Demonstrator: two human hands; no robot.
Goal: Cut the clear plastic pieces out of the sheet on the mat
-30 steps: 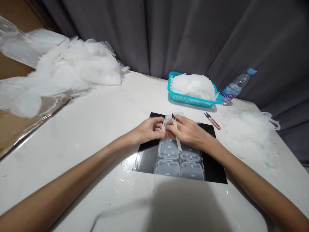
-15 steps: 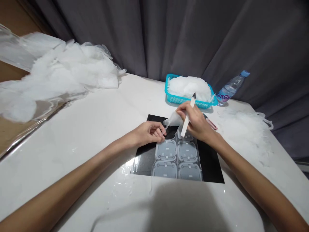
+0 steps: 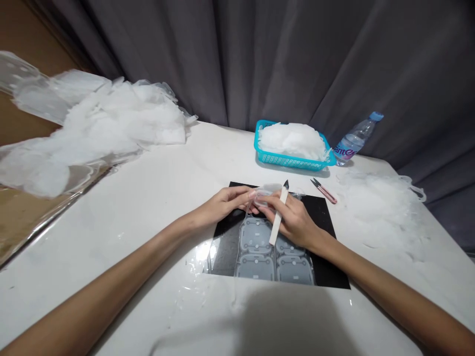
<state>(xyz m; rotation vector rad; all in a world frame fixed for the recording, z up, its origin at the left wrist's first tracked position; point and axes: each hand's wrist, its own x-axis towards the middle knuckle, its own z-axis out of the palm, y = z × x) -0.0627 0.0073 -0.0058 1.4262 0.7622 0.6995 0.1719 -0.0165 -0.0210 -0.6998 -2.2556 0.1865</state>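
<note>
Just above the black mat (image 3: 326, 257), my left hand (image 3: 235, 200) pinches the edge of a thin translucent soft plastic piece (image 3: 270, 188). The fingertips of my right hand (image 3: 297, 220) meet the same piece from the other side. A flat white stick with a dark pointed tip (image 3: 278, 217) is also tucked in my right hand, tip pointing up and away. Beneath both hands lies a translucent sheet of rounded-square molded pieces (image 3: 256, 237), joined in two columns. My right hand hides part of its right column.
Behind the mat stands a turquoise basket (image 3: 293, 162) heaped with white translucent pieces, beside a water bottle (image 3: 351, 143). Pink-handled thread snips (image 3: 324, 191) lie right of the mat. Translucent scraps (image 3: 378, 207) spread at the right; a large pile of translucent sheets (image 3: 122, 113) fills the left.
My right hand has come down and left, bringing its fingers against my left hand at the translucent piece. The snips, partly covered before, now show fully.
</note>
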